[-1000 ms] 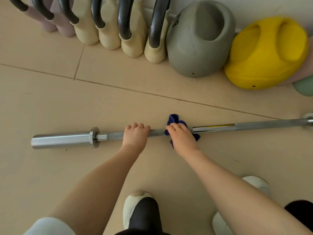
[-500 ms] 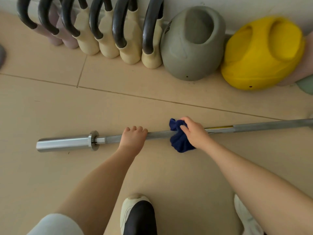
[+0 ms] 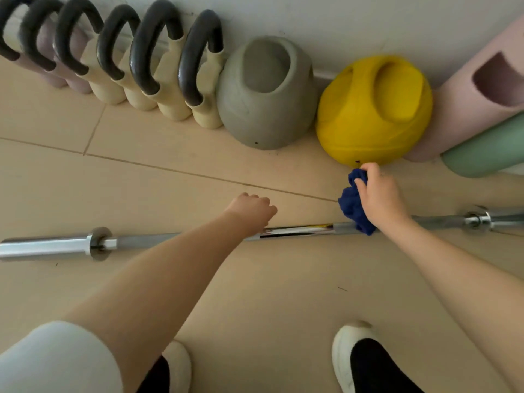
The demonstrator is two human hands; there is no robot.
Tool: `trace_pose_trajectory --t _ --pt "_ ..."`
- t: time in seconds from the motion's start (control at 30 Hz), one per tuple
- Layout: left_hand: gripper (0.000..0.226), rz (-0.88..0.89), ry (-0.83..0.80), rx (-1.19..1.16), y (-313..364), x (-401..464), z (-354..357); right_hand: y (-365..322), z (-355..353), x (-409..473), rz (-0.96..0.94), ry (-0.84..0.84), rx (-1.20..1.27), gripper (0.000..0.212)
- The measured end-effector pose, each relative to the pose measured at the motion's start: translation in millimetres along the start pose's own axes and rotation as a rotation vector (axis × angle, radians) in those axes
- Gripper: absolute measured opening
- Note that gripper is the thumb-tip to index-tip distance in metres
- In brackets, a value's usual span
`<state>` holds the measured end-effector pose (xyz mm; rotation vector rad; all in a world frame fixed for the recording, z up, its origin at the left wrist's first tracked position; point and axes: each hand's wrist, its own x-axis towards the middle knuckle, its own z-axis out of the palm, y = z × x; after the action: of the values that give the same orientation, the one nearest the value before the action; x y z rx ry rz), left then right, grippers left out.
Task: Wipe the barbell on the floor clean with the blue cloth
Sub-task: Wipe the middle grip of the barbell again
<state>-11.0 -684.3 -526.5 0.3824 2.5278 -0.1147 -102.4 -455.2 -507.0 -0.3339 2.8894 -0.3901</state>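
The barbell (image 3: 158, 241) lies flat on the beige floor (image 3: 269, 293), running left to right across the view, its left sleeve reaching the left edge and its right collar near the right edge. The right hand (image 3: 380, 198) has its grip curled round the bunched blue cloth (image 3: 353, 207), whose lower end meets the shaft right of its middle. The left hand (image 3: 251, 209) has its fingers curled with nothing in them that can be seen, over the floor just behind the bar; whether it touches the shaft cannot be told. Behind the bar a strip of bare floor separates it from the kettlebells (image 3: 170, 80), a grey weight (image 3: 263, 109) and a yellow weight (image 3: 368, 117) lined against the wall. Two white shoes (image 3: 344, 353) stand on the open floor in front.
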Motion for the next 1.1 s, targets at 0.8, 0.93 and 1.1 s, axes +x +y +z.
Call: trace_pose_trajectory --t 0.8,0.93,1.1 --pt "0.023 -0.36 0.066 -0.264 116 56 19 23 69 -35 -0.511 -0.164 -0.312 0.015" --pt "0.02 -0.385 0.083 -0.295 120 53 26 64 53 -27 -0.39 -0.195 -0.421 0.015" --pt "0.034 -0.343 0.136 -0.226 123 48 24 53 55 -35 -0.324 -0.132 -0.36 0.011"
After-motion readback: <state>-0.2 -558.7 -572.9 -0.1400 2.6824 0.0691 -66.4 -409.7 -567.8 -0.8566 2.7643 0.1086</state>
